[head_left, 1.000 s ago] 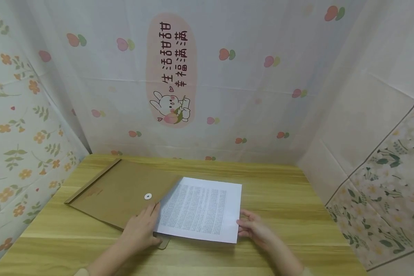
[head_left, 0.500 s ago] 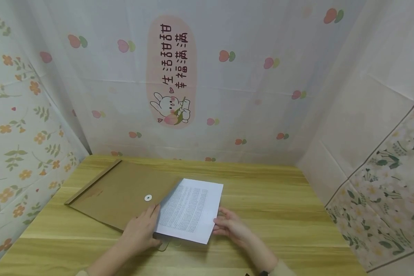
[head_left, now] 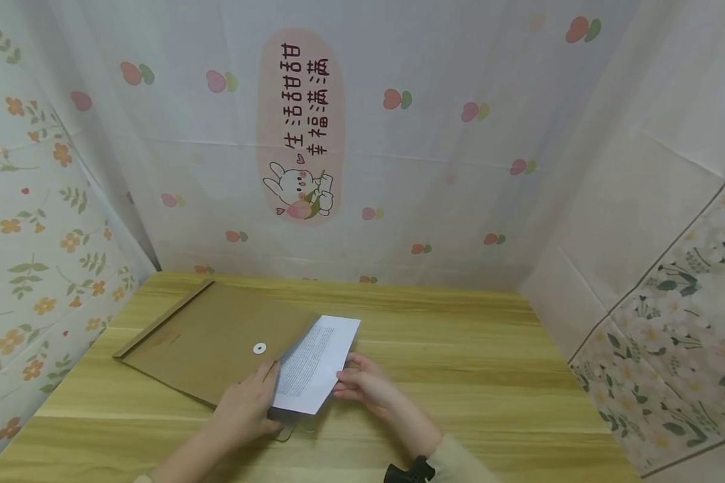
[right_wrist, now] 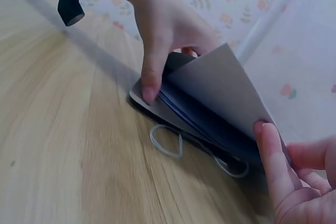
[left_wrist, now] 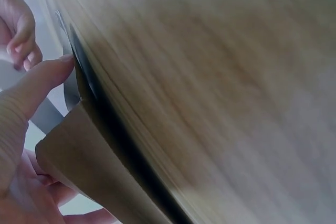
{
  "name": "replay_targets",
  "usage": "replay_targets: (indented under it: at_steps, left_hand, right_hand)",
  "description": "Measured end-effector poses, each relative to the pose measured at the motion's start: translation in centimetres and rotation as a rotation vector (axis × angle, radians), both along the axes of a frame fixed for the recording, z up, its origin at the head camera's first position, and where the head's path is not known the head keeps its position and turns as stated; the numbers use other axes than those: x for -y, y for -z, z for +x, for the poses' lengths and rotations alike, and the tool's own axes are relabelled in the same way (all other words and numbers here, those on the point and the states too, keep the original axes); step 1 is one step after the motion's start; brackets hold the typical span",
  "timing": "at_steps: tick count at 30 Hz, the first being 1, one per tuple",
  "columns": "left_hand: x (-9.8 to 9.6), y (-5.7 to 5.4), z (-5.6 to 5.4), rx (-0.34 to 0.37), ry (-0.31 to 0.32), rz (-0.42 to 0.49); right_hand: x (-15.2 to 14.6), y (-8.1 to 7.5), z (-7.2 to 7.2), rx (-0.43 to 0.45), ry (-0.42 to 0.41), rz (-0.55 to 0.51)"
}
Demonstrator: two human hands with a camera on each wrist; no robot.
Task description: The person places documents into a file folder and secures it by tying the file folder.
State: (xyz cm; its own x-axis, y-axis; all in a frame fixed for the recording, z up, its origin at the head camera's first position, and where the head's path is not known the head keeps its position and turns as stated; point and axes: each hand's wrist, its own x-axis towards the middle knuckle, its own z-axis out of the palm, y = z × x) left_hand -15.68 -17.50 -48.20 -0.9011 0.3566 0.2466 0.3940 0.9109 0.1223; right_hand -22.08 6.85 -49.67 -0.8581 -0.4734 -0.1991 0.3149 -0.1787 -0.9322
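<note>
A brown paper document envelope [head_left: 217, 329] with a white button [head_left: 259, 349] lies on the table, its mouth to the right. White printed paper [head_left: 317, 365] sticks partly out of that mouth. My left hand [head_left: 244, 402] grips the envelope at the near corner of the opening, fingers on top and thumb low by the flap, as the left wrist view also shows at the thumb [left_wrist: 44, 85]. With my right hand [head_left: 365, 386] I pinch the paper's outer edge. In the right wrist view the paper [right_wrist: 220, 87] stands tilted up above the envelope's flap [right_wrist: 163, 111].
A loop of thin white string [right_wrist: 167, 148] hangs from the flap onto the wooden table [head_left: 459, 376]. Patterned cloth [head_left: 435, 174] walls in the back and both sides. A black wrist camera [head_left: 409, 471] sits on my right wrist.
My right hand has moved left with the paper, and more of the paper is now inside the envelope. The left hand and the envelope have stayed in place.
</note>
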Motion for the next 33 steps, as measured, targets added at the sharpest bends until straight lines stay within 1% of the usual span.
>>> replay_targets:
  at_steps: [3, 8, 15, 24, 28, 33]
  left_hand:
    - [0.1, 0.1, 0.0, -0.009, 0.003, -0.003]
    - [0.1, 0.3, 0.0, -0.021, 0.008, 0.007]
    - [0.3, 0.3, 0.0, -0.04, 0.019, 0.015]
    - [0.7, 0.3, 0.0, -0.044, 0.042, 0.016]
    - [0.7, 0.2, 0.0, -0.05, 0.047, 0.023]
    - [0.8, 0.0, 0.1, -0.017, 0.05, 0.052]
  right_hand:
    - [1.3, 0.1, -0.2, -0.003, 0.013, 0.001]
    - [3.1, 0.1, -0.7, -0.007, 0.046, 0.034]
    - [5.4, -0.3, -0.9, 0.0, 0.091, 0.074]
    - [7.7, -0.9, -1.2, -0.02, 0.136, 0.14]
    - [8.5, -0.6, -1.5, -0.018, 0.152, 0.153]
    - [9.3, -0.1, -2.2, -0.015, 0.166, 0.182]
